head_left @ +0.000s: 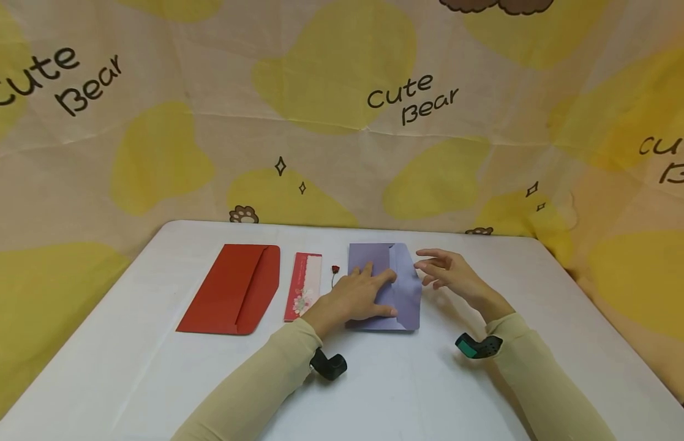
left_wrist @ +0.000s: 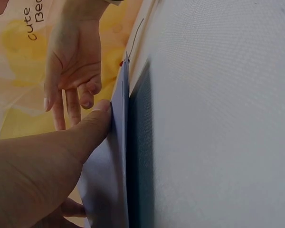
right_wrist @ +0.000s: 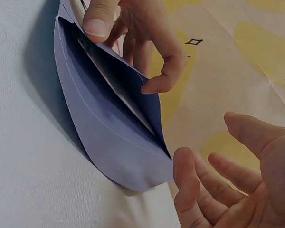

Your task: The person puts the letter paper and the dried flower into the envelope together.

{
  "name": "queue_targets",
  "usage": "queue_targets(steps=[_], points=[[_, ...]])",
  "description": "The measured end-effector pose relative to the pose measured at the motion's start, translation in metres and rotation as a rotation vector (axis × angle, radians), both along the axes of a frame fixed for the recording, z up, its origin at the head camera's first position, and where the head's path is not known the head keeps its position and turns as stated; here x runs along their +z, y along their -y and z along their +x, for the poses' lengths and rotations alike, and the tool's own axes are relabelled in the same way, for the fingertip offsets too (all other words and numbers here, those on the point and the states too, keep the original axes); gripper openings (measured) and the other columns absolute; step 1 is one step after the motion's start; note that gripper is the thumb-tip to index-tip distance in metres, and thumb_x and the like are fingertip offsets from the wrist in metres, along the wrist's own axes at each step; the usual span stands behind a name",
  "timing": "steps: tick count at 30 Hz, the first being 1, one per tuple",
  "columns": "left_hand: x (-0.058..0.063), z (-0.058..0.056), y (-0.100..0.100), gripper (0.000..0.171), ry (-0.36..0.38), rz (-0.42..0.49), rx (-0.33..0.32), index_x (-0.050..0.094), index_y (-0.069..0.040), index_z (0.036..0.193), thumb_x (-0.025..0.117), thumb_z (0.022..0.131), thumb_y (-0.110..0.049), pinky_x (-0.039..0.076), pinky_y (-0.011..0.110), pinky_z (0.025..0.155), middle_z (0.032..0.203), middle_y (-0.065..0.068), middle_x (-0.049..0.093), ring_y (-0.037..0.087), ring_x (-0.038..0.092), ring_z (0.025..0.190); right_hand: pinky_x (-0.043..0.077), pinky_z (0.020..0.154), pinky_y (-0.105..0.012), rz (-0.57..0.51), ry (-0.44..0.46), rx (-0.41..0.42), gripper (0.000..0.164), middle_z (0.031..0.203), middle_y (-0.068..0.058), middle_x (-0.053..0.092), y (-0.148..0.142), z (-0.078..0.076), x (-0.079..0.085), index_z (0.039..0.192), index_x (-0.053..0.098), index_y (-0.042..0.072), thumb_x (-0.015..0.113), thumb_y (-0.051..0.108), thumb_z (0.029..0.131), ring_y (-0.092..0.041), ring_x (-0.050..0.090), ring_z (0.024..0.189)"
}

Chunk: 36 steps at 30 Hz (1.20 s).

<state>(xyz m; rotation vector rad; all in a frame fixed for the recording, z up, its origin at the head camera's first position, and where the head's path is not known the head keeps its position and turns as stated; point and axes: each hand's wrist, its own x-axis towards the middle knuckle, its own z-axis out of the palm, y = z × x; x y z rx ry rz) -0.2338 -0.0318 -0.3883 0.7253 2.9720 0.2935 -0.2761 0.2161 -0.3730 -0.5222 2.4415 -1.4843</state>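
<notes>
A purple envelope (head_left: 410, 294) lies in front of me with its flap unfolded to the right. My left hand (head_left: 355, 297) rests on it, fingers spread, with thumb and index finger at the mouth. In the right wrist view the mouth of the envelope (right_wrist: 109, 147) gapes, and a pale sheet (right_wrist: 118, 90) shows inside. Beside the flap's right edge hovers my right hand (head_left: 454, 275), palm turned inward and fingers loosely bent, nothing in its grasp. The left wrist view has the left thumb (left_wrist: 97, 121) against the envelope's upper face.
Left of the purple envelope lies a small red flower on a thin stem (head_left: 335, 269). Further left are a pink-red card with printed flowers (head_left: 303, 288) and a large red envelope (head_left: 231, 291), its flap also unfolded. A patterned cloth (head_left: 330, 122) hangs behind the white table (head_left: 408, 392).
</notes>
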Motion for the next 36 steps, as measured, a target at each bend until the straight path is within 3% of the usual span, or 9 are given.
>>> queue_targets(steps=[23,36], points=[[0.003,0.006,-0.001,0.069,0.017,0.009,0.017,0.042,-0.037,0.145,0.067,0.087,-0.066,0.053,0.056,0.097,0.156,0.021,0.042,0.043,0.053,0.133,0.057,0.077,-0.029,0.059,-0.003,-0.051,0.057,0.137,-0.033,0.058,-0.024,0.005,0.007,0.149,0.043,-0.001,0.059,0.029,0.103,-0.012,0.070,0.086],[0.003,0.008,-0.002,0.069,0.016,0.007,0.016,0.041,-0.037,0.145,0.066,0.087,-0.065,0.052,0.057,0.098,0.157,0.022,0.040,0.044,0.051,0.135,0.057,0.078,-0.029,0.113,-0.002,-0.089,0.060,0.140,-0.029,0.058,-0.054,0.009,0.005,0.150,0.041,0.001,0.058,0.035,0.104,-0.011,0.069,0.089]])
